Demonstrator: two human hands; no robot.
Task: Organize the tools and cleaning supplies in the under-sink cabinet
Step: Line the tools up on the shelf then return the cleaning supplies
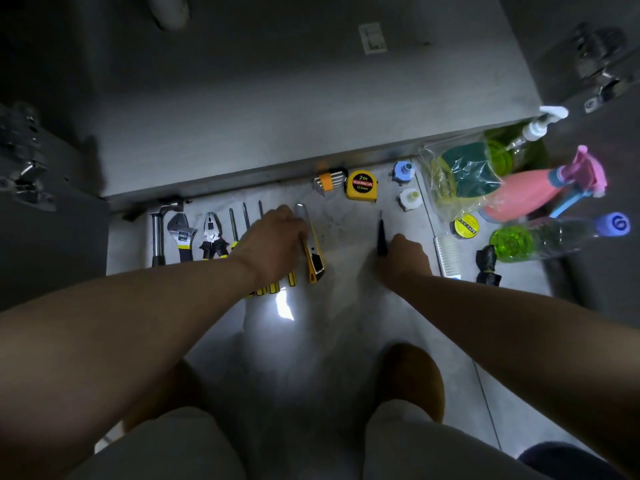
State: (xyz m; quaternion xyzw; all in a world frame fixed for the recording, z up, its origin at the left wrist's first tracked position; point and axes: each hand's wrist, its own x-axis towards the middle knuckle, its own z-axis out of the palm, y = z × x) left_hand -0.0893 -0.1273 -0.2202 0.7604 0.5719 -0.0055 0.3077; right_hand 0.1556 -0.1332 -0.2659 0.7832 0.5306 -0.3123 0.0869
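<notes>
Black and slim, a tool (382, 237) sits clenched in the right hand (407, 256), tip toward the cabinet (277, 116). Left hand (273, 239) curls over the screwdrivers (234, 226), fingers (300, 227) against the yellow knife (313, 252); which it grasps I cannot tell. The step, I judge, is lining tools up on the floor (346, 306) along the cabinet's front edge; next, likely, the tool goes down parallel beside the knife. Tape measure (361, 184) reads "2m MEASURING TAPE 12.5mm"; a roll (465, 225) far right, "TAPE".

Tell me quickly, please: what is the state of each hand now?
Left hand: curled against the yellow utility knife; a real grip cannot be told.
Right hand: closed, holding a thin black tool.
</notes>
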